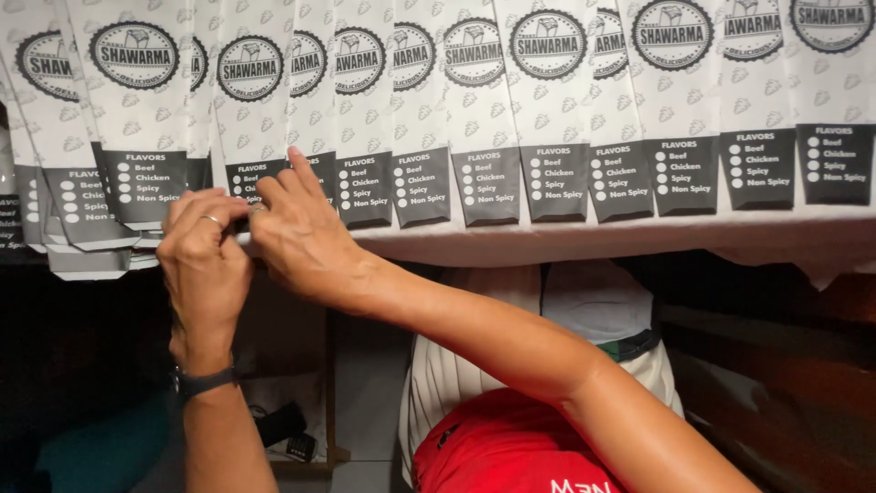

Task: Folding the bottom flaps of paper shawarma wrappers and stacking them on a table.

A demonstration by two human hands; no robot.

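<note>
Nearest the camera, at about five o'clock in the view, lies the person's red garment (511, 447), with a white striped cloth (447, 374) just above it.

The largest thing is the long row of white paper bags (547, 110), overlapping like shingles and spread from nine o'clock across to three o'clock over the upper half of the view. Each bag's long axis runs up and down the picture, toward twelve and six o'clock, with a round dark emblem at the far end and a grey printed panel at the near end, which points back at the person. The row lies on a white surface (639, 236) whose near edge runs left to right through the middle.

The bag being handled (245, 137) sits at about ten o'clock, in line with its neighbours, its grey near end partly hidden behind the hands.

The right hand (297, 233) reaches in from five o'clock, forefinger raised and laid on that bag, the other fingers curled toward its lower edge. The left hand (205, 260), rising from seven o'clock, has a ring and a dark wristband (203, 381); its fingers are bent and pressed close against the right hand at the bag's near end. Whether either hand truly pinches the paper cannot be told.
</note>
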